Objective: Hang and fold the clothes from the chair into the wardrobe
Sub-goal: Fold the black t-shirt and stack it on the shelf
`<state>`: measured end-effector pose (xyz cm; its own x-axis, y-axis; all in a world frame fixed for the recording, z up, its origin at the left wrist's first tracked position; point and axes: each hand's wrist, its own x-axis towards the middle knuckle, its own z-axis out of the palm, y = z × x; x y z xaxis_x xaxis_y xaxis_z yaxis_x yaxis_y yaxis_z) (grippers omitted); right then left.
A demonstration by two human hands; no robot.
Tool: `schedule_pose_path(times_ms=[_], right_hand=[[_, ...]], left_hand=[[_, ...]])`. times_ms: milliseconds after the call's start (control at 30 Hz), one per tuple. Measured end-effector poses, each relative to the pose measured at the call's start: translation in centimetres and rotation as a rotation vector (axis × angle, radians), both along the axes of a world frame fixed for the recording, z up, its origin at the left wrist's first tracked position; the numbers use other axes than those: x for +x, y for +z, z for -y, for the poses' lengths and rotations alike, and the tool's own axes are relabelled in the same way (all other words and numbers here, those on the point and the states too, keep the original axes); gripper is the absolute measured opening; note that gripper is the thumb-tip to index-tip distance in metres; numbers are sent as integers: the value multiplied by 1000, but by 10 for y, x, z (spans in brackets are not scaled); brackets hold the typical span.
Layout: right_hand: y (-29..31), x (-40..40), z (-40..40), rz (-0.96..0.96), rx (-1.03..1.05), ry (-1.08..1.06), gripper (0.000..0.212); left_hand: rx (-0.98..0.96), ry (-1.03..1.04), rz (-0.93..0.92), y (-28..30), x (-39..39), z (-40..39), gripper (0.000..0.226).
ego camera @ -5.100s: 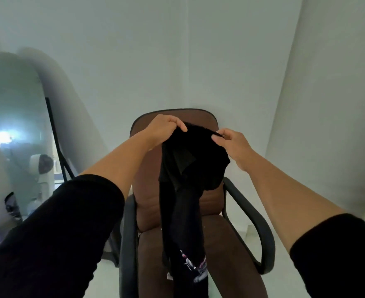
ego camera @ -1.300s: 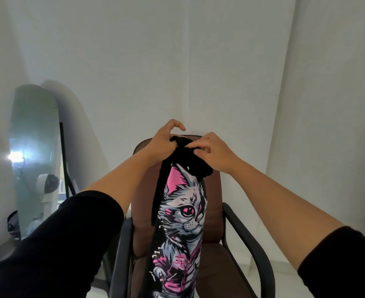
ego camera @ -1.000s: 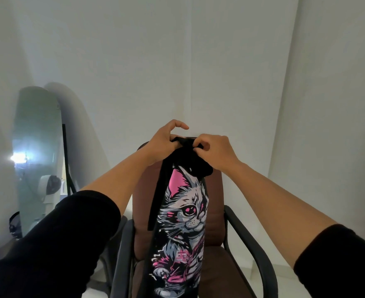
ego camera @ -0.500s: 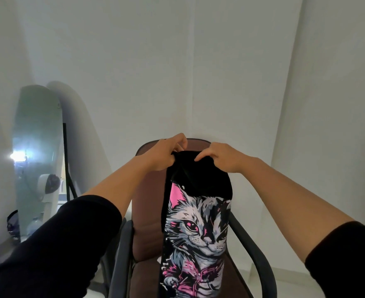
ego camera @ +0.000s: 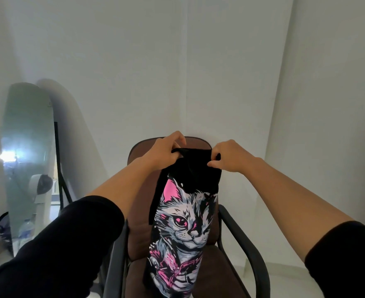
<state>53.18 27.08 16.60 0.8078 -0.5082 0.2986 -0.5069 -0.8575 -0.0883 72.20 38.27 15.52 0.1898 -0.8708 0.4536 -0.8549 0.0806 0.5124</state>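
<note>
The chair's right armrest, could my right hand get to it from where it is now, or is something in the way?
Probably not right away. The right hand is pinching the top edge of the black cat shirt together with the left hand. The armrest lies uncovered below it, so after letting go the path looks open.

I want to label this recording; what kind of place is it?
Probably a bedroom or dressing corner at home: a tall mirror leans on the white wall, and a brown office chair stands behind the black cat-print shirt.
</note>
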Motion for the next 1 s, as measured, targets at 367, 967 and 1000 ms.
schedule_pose_path(times_ms=[367,967,1000], right_hand=[[8,12,-16,452,566,175,12],[7,7,6,565,436,46,5],[9,4,10,596,454,29,6]], left_hand=[[-100,90,-113,6,-10,4,29],[-8,11,-105,-17,-20,4,36],[21,12,-71,-23,-18,2,39]])
